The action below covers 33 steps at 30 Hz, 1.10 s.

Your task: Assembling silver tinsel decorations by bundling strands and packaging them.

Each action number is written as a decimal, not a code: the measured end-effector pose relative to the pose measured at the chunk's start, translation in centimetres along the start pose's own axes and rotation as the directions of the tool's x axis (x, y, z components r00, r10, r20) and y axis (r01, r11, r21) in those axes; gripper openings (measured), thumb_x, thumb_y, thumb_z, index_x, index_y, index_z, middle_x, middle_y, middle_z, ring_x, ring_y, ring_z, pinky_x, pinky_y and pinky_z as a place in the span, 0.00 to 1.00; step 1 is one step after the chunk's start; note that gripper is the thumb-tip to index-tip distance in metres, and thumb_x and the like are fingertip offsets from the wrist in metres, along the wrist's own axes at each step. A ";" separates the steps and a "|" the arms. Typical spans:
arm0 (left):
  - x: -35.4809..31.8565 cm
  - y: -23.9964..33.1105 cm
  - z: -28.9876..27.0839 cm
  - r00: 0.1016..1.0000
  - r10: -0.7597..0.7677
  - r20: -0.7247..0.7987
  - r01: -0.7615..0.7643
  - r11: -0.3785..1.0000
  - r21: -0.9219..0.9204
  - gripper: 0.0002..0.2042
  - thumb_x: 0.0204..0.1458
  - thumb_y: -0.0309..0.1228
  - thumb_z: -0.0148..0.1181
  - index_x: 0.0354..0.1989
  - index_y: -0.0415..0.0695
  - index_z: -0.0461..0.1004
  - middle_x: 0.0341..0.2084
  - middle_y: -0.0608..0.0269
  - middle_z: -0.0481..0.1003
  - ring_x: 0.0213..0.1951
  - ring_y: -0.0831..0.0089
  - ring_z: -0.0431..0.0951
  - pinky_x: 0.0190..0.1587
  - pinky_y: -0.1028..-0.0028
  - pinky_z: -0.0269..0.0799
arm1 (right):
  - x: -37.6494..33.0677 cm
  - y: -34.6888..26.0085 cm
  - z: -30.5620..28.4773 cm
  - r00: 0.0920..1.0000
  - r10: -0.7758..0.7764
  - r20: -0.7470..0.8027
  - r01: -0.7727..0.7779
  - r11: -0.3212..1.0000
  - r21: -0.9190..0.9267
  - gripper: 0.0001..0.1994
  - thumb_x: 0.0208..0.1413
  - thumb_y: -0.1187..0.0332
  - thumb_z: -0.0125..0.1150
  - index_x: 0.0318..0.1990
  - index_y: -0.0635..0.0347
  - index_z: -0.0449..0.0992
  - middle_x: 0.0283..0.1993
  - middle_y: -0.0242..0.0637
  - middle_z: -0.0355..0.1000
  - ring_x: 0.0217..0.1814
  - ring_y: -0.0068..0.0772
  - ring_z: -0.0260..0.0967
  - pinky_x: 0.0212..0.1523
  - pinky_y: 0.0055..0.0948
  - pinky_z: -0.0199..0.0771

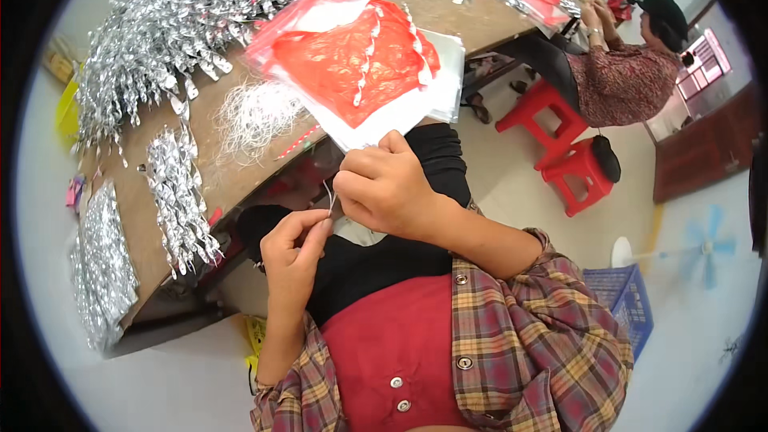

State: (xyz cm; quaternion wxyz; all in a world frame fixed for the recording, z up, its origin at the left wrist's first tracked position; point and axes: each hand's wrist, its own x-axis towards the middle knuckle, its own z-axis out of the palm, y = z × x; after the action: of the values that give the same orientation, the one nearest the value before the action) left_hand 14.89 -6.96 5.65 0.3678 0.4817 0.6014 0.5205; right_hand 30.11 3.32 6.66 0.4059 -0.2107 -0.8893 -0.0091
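Observation:
My left hand pinches a thin white string between thumb and fingertips. The string runs up to my right hand, which is closed in a fist around it; its far end is hidden in the fingers. Just beyond the right fist lies a stack of clear plastic packets with a red sheet on top, overhanging the table's near edge. Two silver twisted strands lie across the red. Left of the stack, a tangled heap of white string rests on the table.
A big pile of silver foil strands covers the far left of the brown table. Silver bundles hang over its near edge. At right, another person sits near red stools. A blue crate and fan stand right.

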 end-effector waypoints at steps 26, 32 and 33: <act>3.5 0.9 5.6 0.991 0.033 0.128 -0.037 0.999 0.030 0.02 0.50 0.23 0.57 0.30 0.38 0.75 0.16 0.77 0.65 0.17 0.91 0.56 0.19 0.86 0.46 | -5.1 7.1 -4.8 0.972 0.232 -0.029 -0.230 0.972 0.051 0.05 0.42 0.69 0.58 0.25 0.52 0.67 0.23 0.29 0.61 0.24 0.31 0.62 0.30 0.30 0.53; 4.3 -0.2 5.2 0.995 0.001 0.103 0.002 1.000 -0.028 0.03 0.51 0.25 0.56 0.31 0.39 0.74 0.16 0.77 0.65 0.16 0.91 0.54 0.18 0.86 0.44 | -4.4 7.2 -3.8 0.958 0.285 -0.032 -0.270 0.935 0.229 0.04 0.44 0.69 0.58 0.27 0.53 0.69 0.25 0.29 0.64 0.25 0.32 0.62 0.30 0.30 0.53; 4.4 -0.2 5.2 0.996 -0.004 0.090 0.007 0.999 -0.036 0.03 0.52 0.25 0.56 0.31 0.38 0.74 0.16 0.77 0.65 0.16 0.91 0.54 0.18 0.86 0.44 | -4.2 7.4 -3.7 0.950 0.312 -0.007 -0.298 0.913 0.279 0.04 0.45 0.69 0.59 0.28 0.53 0.69 0.26 0.29 0.66 0.25 0.31 0.62 0.31 0.29 0.54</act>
State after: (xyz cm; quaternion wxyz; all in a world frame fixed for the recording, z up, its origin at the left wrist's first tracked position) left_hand 18.63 -1.33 4.75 0.4048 0.4963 0.5758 0.5082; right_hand 38.00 7.80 4.93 0.4504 -0.2882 -0.8272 0.1724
